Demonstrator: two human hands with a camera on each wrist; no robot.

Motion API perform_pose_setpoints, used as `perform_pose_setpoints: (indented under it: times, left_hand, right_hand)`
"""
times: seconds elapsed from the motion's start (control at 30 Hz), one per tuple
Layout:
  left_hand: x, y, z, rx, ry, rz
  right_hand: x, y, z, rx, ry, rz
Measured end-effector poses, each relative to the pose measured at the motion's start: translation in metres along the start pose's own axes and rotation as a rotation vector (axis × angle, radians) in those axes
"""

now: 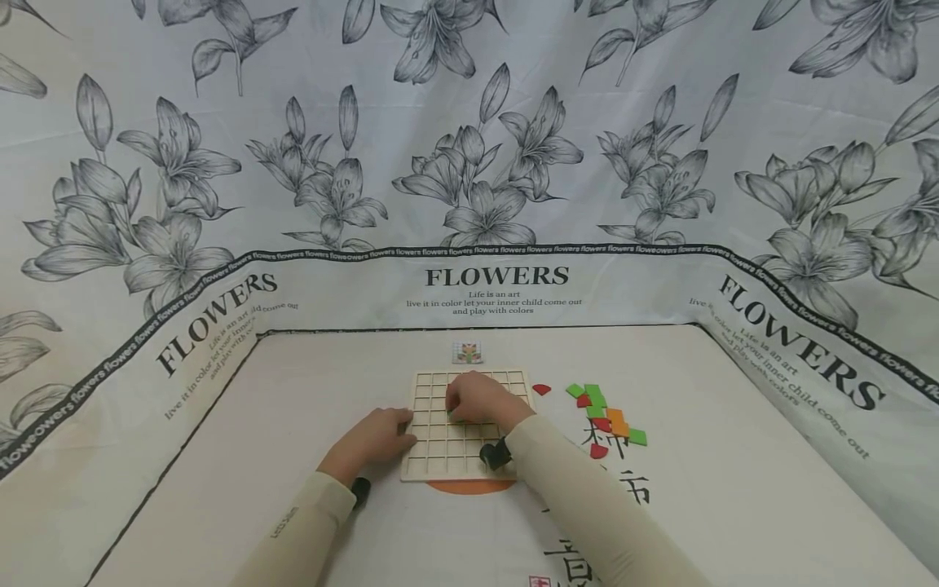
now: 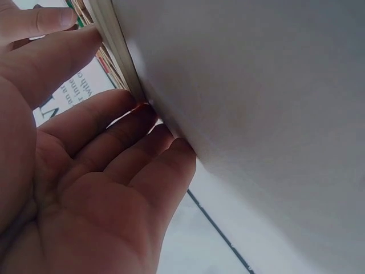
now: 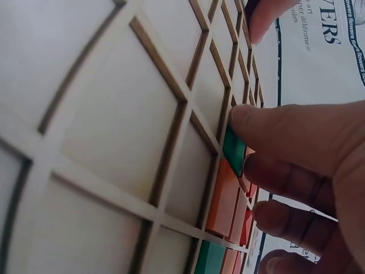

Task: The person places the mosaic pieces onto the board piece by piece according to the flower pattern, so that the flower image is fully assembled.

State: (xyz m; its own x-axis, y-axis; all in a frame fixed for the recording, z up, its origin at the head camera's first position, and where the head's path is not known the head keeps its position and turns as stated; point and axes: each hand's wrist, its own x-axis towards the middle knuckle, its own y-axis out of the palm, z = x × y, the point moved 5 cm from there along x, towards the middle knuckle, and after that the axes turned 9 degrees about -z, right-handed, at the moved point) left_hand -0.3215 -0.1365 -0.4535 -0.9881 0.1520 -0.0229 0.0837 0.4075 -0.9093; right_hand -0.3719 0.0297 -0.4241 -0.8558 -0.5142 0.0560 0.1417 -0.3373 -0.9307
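Note:
A pale wooden grid board (image 1: 433, 468) lies on the cloth-covered table. My left hand (image 1: 372, 440) is at its left side, with thumb and fingertips touching the board's edge; the left wrist view shows the fingers only slightly bent. Over the upper middle of the grid is my right hand (image 1: 486, 398). Its thumb and forefinger pinch a green tile (image 3: 232, 149) at a cell, seen in the right wrist view. Beside that tile sits an orange tile (image 3: 222, 197), and another green tile (image 3: 210, 257) lies in a nearby cell. Red pieces are partly hidden behind the fingers.
Right of the board lie loose green tiles (image 1: 637, 438), orange tiles (image 1: 619, 422) and red fan-shaped pieces (image 1: 598, 451). One red piece (image 1: 541, 390) is nearer the board. A small flower pattern card (image 1: 467, 352) lies behind it. Flower-printed cloth walls (image 1: 495, 289) surround the table.

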Motion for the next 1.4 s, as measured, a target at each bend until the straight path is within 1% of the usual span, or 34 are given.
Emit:
perform_pose_setpoints:
  times: [0.2, 0.43, 0.5, 0.7, 0.9, 1.2, 1.27, 1.4]
  left_hand:
    - [0.000, 0.002, -0.001, 0.000, -0.001, 0.006]
    - [-0.003, 0.001, -0.002, -0.014, -0.020, 0.008]
    - [-0.004, 0.001, -0.002, -0.018, -0.020, 0.007]
    - [-0.004, -0.001, -0.003, 0.000, 0.009, -0.008]
    - [-0.004, 0.001, -0.002, -0.015, -0.017, 0.000]
    - [-0.006, -0.003, -0.004, 0.003, -0.011, -0.013]
    - [-0.007, -0.003, -0.004, 0.002, -0.018, -0.009]
    - [-0.007, -0.003, -0.005, -0.009, -0.030, -0.007]
  right_hand:
    - [0.000, 0.001, 0.000, -0.052, 0.011, -0.021]
    - [-0.005, 0.002, 0.001, -0.076, -0.017, -0.028]
    - [-0.007, 0.001, 0.001, -0.082, -0.025, -0.026]
    - [-0.014, -0.005, 0.000, -0.109, -0.051, -0.023]
    - [-0.023, -0.013, -0.007, -0.105, -0.055, -0.027]
    - [-0.038, -0.029, -0.026, -0.090, -0.014, -0.043]
    - [-0.041, -0.034, -0.032, -0.086, 0.004, -0.047]
    - [-0.046, -0.043, -0.049, -0.087, 0.067, -0.068]
